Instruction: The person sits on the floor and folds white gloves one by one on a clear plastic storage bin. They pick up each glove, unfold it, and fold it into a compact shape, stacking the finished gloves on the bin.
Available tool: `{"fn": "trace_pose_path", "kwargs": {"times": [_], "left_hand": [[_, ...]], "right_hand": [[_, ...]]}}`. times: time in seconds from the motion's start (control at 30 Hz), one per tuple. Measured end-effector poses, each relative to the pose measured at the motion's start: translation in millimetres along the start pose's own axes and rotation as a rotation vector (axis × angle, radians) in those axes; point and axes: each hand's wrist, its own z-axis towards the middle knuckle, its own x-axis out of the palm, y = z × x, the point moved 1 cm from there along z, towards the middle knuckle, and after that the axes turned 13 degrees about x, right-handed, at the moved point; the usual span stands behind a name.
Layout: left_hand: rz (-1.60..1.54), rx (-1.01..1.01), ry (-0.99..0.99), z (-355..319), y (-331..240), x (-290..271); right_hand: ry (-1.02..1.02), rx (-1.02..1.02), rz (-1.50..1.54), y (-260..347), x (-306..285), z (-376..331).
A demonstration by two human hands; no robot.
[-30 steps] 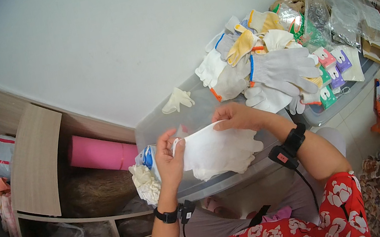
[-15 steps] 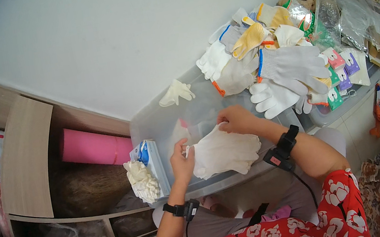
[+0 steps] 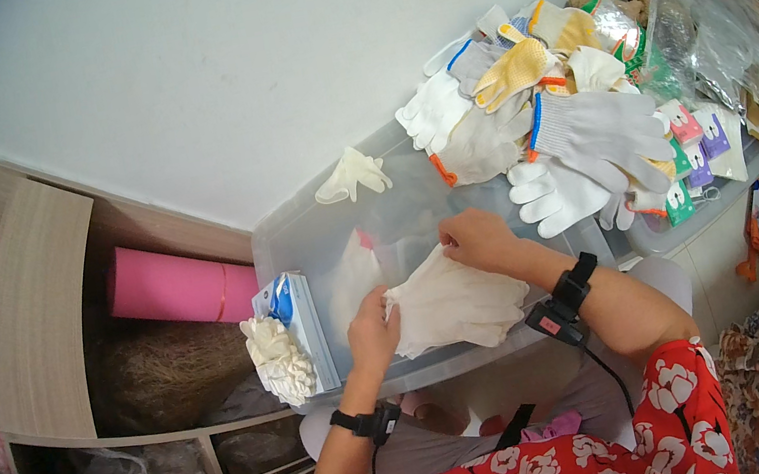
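White cloth gloves (image 3: 460,302) lie fingers-right over the near part of a translucent plastic bin lid (image 3: 292,227). My left hand (image 3: 373,327) pinches the lower left corner of their cuff. At the upper corner of the same cuff, my right hand (image 3: 479,238) grips the fabric between thumb and fingers. Whether this is one glove or a stacked pair, I cannot tell. Beyond my hands a thin cream glove (image 3: 350,174) lies alone near the wall. To the left, a light blue glove box (image 3: 309,326) has a bunch of off-white gloves (image 3: 279,359) spilling from it.
Several knit gloves (image 3: 585,135) are heaped at the right, beside small coloured packets (image 3: 690,152) and clear plastic bags (image 3: 691,15). An open wooden cabinet (image 3: 42,307) at the left holds a pink roll (image 3: 175,285). A white wall (image 3: 270,74) rises behind.
My view has shifted slightly. Both hands keep their hold on the cuff; the left fingers have closed in more, and the glove lies a little flatter.
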Motion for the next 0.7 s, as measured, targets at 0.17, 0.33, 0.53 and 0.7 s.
{"fn": "trace_pose_path", "kwargs": {"times": [0.17,0.33,0.53,0.7], "left_hand": [[0.027,0.095,0.0,0,-1,1],[0.099,0.047,0.047,6,-13,-6],[-0.001,0.218,-0.078,18,-36,-16],[-0.063,0.339,-0.031,18,-37,15]], "right_hand": [[-0.058,0.008,-0.057,-4,10,6],[-0.093,-0.009,-0.119,-9,11,8],[-0.222,-0.056,-0.076,17,-8,-4],[-0.272,-0.394,-0.114,37,4,-17]]}}
